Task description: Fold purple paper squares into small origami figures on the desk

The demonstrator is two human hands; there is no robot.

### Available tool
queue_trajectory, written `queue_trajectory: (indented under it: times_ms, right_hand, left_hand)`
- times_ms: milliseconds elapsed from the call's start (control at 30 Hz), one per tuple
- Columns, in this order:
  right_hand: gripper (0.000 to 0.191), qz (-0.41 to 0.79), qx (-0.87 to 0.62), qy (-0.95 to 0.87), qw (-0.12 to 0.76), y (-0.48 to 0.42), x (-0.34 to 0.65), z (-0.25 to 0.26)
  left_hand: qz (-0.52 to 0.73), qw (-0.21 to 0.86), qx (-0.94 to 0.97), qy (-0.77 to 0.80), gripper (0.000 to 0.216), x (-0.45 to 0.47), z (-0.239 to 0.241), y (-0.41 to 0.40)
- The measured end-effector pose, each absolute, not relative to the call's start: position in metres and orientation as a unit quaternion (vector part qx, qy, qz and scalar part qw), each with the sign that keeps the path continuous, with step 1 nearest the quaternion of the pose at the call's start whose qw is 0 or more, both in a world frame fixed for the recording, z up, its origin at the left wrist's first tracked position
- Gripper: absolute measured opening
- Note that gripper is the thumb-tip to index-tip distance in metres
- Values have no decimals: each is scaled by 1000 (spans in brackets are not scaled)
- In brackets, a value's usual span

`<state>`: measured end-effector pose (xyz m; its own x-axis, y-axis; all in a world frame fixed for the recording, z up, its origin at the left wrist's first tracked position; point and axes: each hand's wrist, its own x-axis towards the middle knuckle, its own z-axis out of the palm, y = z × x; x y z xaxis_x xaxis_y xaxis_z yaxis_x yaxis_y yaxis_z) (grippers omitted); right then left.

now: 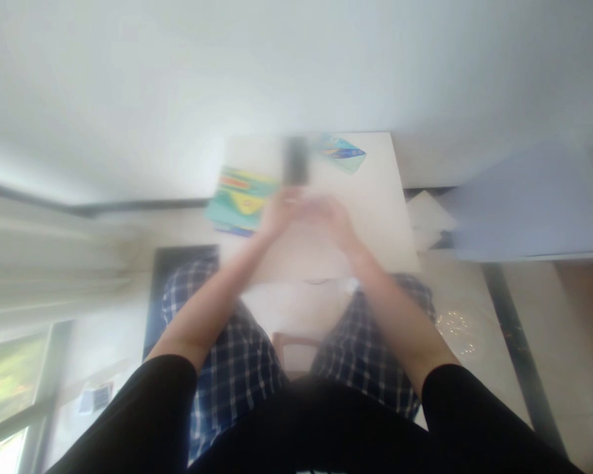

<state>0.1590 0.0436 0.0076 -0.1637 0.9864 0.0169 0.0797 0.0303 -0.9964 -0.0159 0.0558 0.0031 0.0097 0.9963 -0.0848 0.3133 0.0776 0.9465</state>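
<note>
My left hand [282,209] and my right hand [337,218] meet over the middle of a small white table [375,217], their fingers hazy in the picture. Something pale may lie between the fingertips, but I cannot make it out. Just beyond my left hand is a dark upright-looking rectangle [296,161], too blurred to name. Beside my left wrist lies a green and yellow printed packet [242,199], with a blue edge showing beneath it. Farther back on the table sits a light green and blue packet [346,153].
A white wall [296,66] rises behind the table. At the right is a large pale grey-blue panel [534,204], with a white pointed object [427,214] beside it. My knees in checked cloth flank the table's front edge. A window [14,382] is at lower left.
</note>
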Motion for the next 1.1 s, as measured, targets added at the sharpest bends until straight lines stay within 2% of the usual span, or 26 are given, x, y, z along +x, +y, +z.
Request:
queue_trajectory:
  times_ms: [100, 200, 567, 900, 1100]
  right_hand:
    - [38, 491, -487, -570, 443, 45, 160, 7]
    - [36, 473, -500, -571, 448, 47, 162, 5]
    - [49, 463, -480, -567, 483, 53, 163, -11]
    - [34, 428, -481, -586, 492, 50, 165, -10]
    - [37, 430, -482, -587, 489, 50, 165, -9]
  left_hand:
    - [365, 429, 583, 586, 25, -13, 6, 54]
    - [351, 427, 601, 577, 29, -12, 12, 52]
    - [440, 459, 559, 532, 35, -17, -7, 61]
    - [438, 445, 569, 535, 46, -17, -17, 64]
    - [436, 469, 575, 509, 44, -17, -18, 63]
